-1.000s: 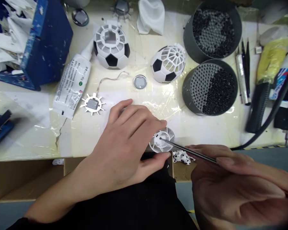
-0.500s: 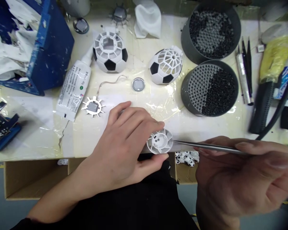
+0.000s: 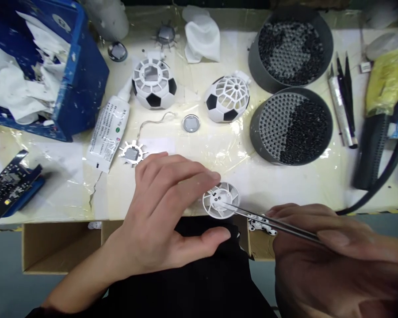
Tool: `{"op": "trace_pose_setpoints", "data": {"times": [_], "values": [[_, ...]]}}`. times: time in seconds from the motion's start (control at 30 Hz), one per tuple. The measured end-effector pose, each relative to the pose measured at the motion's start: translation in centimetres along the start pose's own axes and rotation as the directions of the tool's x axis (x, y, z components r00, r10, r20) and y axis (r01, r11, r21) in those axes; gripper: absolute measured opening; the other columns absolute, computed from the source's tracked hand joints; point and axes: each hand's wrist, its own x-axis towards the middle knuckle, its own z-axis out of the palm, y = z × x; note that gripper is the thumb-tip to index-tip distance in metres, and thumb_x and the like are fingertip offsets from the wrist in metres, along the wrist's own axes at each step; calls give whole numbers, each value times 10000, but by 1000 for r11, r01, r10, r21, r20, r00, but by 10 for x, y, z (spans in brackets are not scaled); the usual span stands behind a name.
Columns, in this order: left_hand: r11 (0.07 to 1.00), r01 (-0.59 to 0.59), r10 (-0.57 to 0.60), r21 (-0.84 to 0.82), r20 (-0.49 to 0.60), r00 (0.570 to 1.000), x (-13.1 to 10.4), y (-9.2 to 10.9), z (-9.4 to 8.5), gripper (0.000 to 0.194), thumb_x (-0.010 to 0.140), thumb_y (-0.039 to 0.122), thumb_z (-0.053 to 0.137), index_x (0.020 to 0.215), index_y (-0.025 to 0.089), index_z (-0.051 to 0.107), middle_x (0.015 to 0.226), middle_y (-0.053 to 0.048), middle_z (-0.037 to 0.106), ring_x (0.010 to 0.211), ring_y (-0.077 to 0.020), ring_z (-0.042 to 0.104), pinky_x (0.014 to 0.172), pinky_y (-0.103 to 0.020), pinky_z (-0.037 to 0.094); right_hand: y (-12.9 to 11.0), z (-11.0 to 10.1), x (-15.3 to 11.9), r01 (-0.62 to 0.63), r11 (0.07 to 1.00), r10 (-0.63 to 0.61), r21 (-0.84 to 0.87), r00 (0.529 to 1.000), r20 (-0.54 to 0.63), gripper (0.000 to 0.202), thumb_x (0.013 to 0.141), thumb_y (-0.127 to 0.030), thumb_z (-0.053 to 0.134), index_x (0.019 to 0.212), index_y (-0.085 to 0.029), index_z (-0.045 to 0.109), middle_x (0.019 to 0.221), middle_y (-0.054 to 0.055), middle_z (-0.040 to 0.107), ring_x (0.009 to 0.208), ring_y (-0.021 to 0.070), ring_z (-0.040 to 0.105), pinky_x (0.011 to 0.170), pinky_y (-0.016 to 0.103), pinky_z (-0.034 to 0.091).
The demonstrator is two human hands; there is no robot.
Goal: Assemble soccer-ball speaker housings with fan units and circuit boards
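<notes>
A round white spoked plastic part lies at the table's front edge, with small holes and a dark spot in its middle. Around its left side, my left hand is open: the thumb is clear of the rim, and the index fingertip is close to the upper rim. My right hand is closed around metal tweezers, whose tips reach into the spoked part. Whether the tips pinch anything is too small to tell. Beyond my left hand lies a white toothed ring with a grey square and a thin wire.
Two football-patterned shells stand behind, near a round silver disc. A glue tube and blue bin are left. Two dark tubs of black bits and spare tweezers are right.
My left thumb and index finger have let go of the spoked part and spread apart. The tweezer tips have shifted left, from the part's right side further toward its middle.
</notes>
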Motion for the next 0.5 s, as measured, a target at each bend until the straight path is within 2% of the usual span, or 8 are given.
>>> {"op": "trace_pose_setpoints", "data": {"times": [0.1,0.17,0.27,0.37,0.5], "values": [[999,35,-35,13,33,999,-2,-1,1,633,912,490,880,1436,301,580,1263,-85,772,1202,-341,714,1129,-629,496,-1,-9,2,9,1000,-5,-30,992,122,314,1168,-354,552,1218,-183,810,998,43,793,860,259,792,791,492,688],[997,65,-66,29,58,996,-3,-1,1,572,933,502,842,1422,341,591,1263,-64,783,1204,-340,731,1147,-643,485,-1,-11,6,4,997,7,-77,991,137,312,1160,-426,567,1185,-218,798,963,38,772,826,264,781,739,494,692],[996,84,-86,38,51,995,-4,-1,0,478,965,520,794,1379,367,609,1238,-45,796,1178,-321,750,1145,-647,487,-2,-7,13,-90,981,117,-172,980,158,225,1104,-471,657,1096,-268,752,936,30,732,781,274,764,645,489,682],[999,48,-48,21,20,999,-3,0,0,460,954,481,815,1344,319,633,1198,-50,812,1144,-313,766,1119,-625,503,-3,2,18,-178,964,207,-197,968,142,196,1072,-466,700,1052,-271,707,946,33,718,809,281,768,636,474,677],[1000,13,-13,-1,-37,999,-2,0,1,351,962,431,814,1241,251,700,1154,-70,817,1117,-303,770,1074,-566,518,-2,9,18,-223,959,247,-177,960,130,203,1083,-471,680,1031,-274,682,910,23,707,785,269,763,634,450,663]]}}
